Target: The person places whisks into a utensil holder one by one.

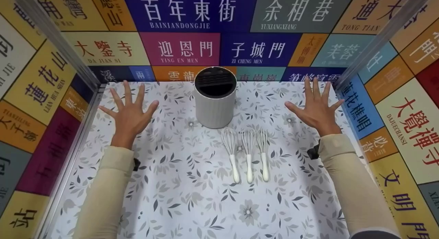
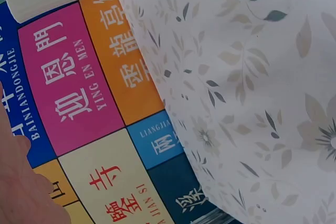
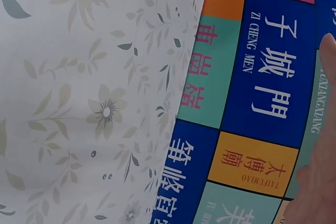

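We see left hand (image 1: pixel 129 114) at centre left and right hand (image 1: pixel 317 110) at centre right, fingers spread apart, container (image 1: pixel 215 110) upper centre, three whisks (image 1: pixel 249 160) below it.

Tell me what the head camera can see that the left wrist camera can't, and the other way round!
Only the head view shows three white balloon-shaped whisks, the person's bare right grip and both beige cloth sleeves.

Only the left wrist view makes the letters LIANGJIA readable on the small, rectangular blue sign.

Both share the person's bare left grip, the light grey, ribbed, round container, the magenta rectangular sign with white characters and the white leaf-patterned tabletop, though the wrist view shows just parts of the grip and container.
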The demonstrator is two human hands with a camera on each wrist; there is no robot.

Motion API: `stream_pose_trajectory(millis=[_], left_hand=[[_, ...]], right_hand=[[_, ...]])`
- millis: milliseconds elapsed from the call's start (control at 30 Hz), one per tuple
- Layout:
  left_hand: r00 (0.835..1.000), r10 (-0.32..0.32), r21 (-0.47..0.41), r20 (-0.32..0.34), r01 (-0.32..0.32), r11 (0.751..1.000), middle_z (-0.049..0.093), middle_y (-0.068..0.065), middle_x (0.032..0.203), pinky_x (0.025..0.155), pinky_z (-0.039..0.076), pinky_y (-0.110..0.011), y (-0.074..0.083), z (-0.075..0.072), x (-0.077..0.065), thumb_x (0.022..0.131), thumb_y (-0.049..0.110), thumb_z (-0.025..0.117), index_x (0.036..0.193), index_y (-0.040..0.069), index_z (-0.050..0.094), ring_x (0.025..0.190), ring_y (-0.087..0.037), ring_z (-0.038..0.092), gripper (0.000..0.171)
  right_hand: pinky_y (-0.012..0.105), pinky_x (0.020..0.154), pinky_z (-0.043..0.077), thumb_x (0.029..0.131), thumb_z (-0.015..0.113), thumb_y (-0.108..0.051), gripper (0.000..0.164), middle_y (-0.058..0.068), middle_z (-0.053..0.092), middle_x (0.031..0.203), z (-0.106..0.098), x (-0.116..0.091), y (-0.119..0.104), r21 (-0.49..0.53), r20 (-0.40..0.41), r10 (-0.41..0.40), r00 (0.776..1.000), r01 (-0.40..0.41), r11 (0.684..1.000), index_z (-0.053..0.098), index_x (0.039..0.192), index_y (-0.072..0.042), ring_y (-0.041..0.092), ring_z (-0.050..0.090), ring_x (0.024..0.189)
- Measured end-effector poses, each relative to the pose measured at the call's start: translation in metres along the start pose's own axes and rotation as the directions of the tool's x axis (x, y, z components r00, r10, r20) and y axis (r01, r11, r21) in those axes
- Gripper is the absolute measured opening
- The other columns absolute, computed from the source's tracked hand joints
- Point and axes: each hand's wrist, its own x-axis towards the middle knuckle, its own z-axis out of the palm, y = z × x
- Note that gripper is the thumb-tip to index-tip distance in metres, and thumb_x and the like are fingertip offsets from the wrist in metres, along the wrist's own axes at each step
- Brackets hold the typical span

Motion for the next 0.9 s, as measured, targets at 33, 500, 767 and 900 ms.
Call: stream_pose_trajectory(millis=[33,500,767,900], left_hand=[[1.000,0.001,-0.010,0.001,-0.001,1.000,-0.030,0.005,0.166,0.094,-0.036,-0.078,0.002,0.000,-0.001,0.089,0.088,0.025,0.162,0.045,-0.001,0.147,-0.041,-0.038,0.089],[0.998,0.054,-0.245,0.017,-0.049,0.968,0.001,-0.002,0.174,0.114,-0.008,-0.082,0.053,0.006,0.008,0.099,0.074,0.031,0.164,0.039,0.015,0.158,-0.040,-0.009,0.075],[0.989,0.148,-0.493,-0.026,-0.141,0.859,0.025,-0.011,0.168,0.127,0.022,-0.057,0.091,0.018,0.022,0.106,0.054,0.041,0.161,0.025,0.033,0.156,-0.034,0.024,0.063],[0.986,0.164,-0.564,-0.043,-0.159,0.811,0.036,-0.012,0.163,0.125,0.028,-0.053,0.109,0.026,0.031,0.107,0.048,0.045,0.158,0.020,0.040,0.152,-0.031,0.033,0.059]], right_hand=[[0.086,0.093,-0.028,0.084,0.041,-0.089,0.108,-0.007,-0.027,0.167,0.001,-0.001,0.000,0.010,0.003,-0.001,1.000,0.001,1.000,-0.020,0.159,-0.041,0.035,-0.036,0.150],[0.087,0.109,0.007,0.089,0.043,-0.083,0.107,0.007,-0.009,0.173,0.021,-0.030,0.000,0.177,0.098,-0.007,0.995,-0.011,0.984,-0.023,0.159,-0.036,0.049,0.003,0.156],[0.078,0.105,0.033,0.093,0.042,-0.078,0.101,0.021,0.024,0.168,0.041,-0.049,-0.003,0.294,0.138,-0.009,0.990,-0.032,0.955,-0.021,0.160,-0.035,0.057,0.038,0.140],[0.073,0.108,0.037,0.096,0.041,-0.075,0.099,0.024,0.037,0.161,0.054,-0.057,-0.007,0.340,0.147,-0.023,0.989,-0.028,0.940,-0.015,0.163,-0.029,0.053,0.045,0.137]])
